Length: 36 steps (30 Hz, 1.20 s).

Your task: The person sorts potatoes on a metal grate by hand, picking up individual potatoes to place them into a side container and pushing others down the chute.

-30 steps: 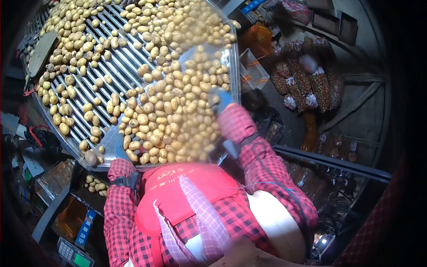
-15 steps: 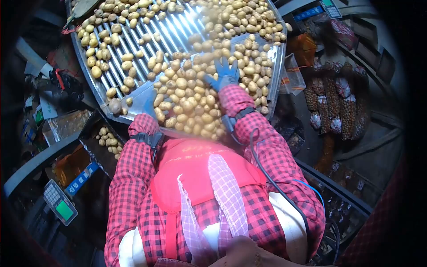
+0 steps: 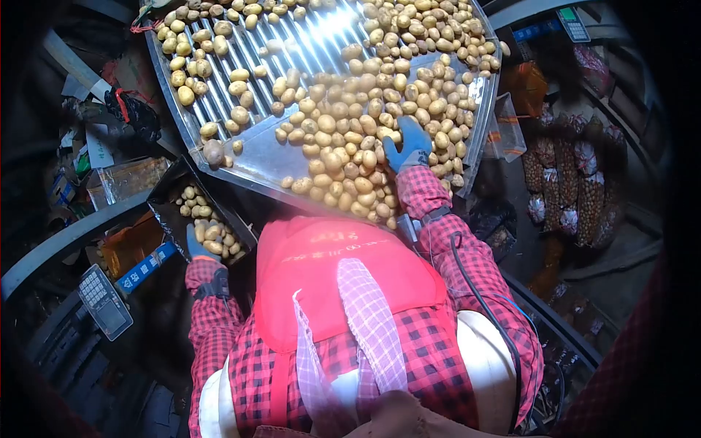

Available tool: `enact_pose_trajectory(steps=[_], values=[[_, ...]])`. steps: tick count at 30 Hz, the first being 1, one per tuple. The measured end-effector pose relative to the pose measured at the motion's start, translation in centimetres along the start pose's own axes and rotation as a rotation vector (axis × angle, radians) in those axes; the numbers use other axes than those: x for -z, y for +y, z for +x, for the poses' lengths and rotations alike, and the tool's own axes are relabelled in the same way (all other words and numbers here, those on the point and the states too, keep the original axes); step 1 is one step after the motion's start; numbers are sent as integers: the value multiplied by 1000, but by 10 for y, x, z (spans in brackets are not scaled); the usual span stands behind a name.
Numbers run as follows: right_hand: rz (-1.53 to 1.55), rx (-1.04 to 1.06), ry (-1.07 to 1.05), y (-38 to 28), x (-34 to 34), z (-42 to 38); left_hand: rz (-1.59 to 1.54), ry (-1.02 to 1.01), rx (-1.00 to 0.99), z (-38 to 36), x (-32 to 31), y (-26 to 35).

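Head view: potatoes (image 3: 332,161) heaped on metal surface (image 3: 266,157), others scattered over parallel metal bars (image 3: 303,40) beyond. Right hand (image 3: 411,146), blue-gloved, at right side of heap, thumb and fingers apart, against potatoes. Left hand (image 3: 196,244), also gloved, at black box (image 3: 169,213), just beside smaller batch of potatoes inside; whether fingers grip any, cannot tell. Nearer body, red apron (image 3: 343,241). Outward left, keypad device (image 3: 106,303); outward right, filled net sacks (image 3: 567,179).

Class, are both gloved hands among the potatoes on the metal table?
No: the left hand is at the dark box, away from the metal table.
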State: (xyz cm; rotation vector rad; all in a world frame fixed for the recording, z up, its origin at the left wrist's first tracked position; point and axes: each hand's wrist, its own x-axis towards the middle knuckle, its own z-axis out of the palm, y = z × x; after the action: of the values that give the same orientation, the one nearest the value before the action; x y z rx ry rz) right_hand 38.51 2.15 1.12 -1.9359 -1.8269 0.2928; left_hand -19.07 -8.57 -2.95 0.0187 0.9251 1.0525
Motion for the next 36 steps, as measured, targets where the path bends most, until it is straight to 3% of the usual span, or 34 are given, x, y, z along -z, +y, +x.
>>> enact_pose_trajectory(steps=[1, 2, 3, 5, 6, 8, 10, 11, 13, 14, 15, 16, 18, 19, 21, 22, 23, 24, 26, 27, 29, 32, 33, 34, 35, 36], values=[[-62, -20, 26, -18, 8, 0, 45, 204, -15, -6, -1, 3], [-91, -65, -109, -36, 17, 3, 338, 595, -175, -8, -4, 7], [-84, 45, -67, -46, 10, -1, 641, 1044, -202, -9, -7, 10], [-137, 294, -27, -63, -6, -14, 1265, 1021, -516, 16, 47, 20], [-195, 435, -32, -64, -15, -24, 1289, 940, -559, 20, -7, 18], [-190, 400, -110, -47, -23, -33, 1284, 703, -800, 67, -13, 3], [-223, 378, -76, -27, -21, -39, 1636, 397, -1155, 71, -127, -24], [-253, 387, -54, -20, -21, -44, 1627, 226, -1288, 82, -146, -41], [-236, 377, 16, -10, -18, -57, 1817, -96, -1165, 87, -198, -69], [-227, 375, 51, -5, -17, -65, 1897, -256, -1005, 90, -217, -85], [-291, 354, 65, 0, -12, -78, 1778, -507, -1075, 94, -242, -96], [-269, 302, -13, 5, -8, -86, 1935, -686, -1058, 91, -263, -107], [-229, 187, -169, 17, 3, -104, 1983, -992, -1371, 127, -257, -144], [-356, 146, -181, 0, 25, -108, 2101, -1037, -1279, 135, -260, -158], [-328, 40, -151, 20, 28, -129, 2332, -1115, -1080, 144, -267, -185], [-310, -11, -134, 9, 45, -126, 2454, -1057, -922, 141, -278, -192], [-184, -199, -208, -1, 71, -128, 2570, -990, -756, 138, -289, -200], [-115, -293, -95, 6, 72, -141, 2679, -913, -580, 133, -302, -202], [33, -469, 132, 35, 66, -180, 2713, -906, -456, 124, -324, -198], [79, -369, 286, 53, 58, -198, 2717, -913, -418, 126, -327, -197], [-5, -439, 330, 76, 45, -214, 2717, -964, -331, 141, -334, -191], [44, -446, 334, 92, 45, -197, 1688, -620, -90, 165, -289, -163], [64, -425, 330, 90, 50, -180, 1438, -638, -154, 160, -289, -141], [87, -403, 326, 91, 52, -160, 1287, -562, -52, 164, -274, -123], [202, -505, 280, 94, 52, -141, 1026, -540, 256, 173, -259, -97], [318, -604, 230, 101, 48, -122, 871, -435, 155, 146, -261, -83]])
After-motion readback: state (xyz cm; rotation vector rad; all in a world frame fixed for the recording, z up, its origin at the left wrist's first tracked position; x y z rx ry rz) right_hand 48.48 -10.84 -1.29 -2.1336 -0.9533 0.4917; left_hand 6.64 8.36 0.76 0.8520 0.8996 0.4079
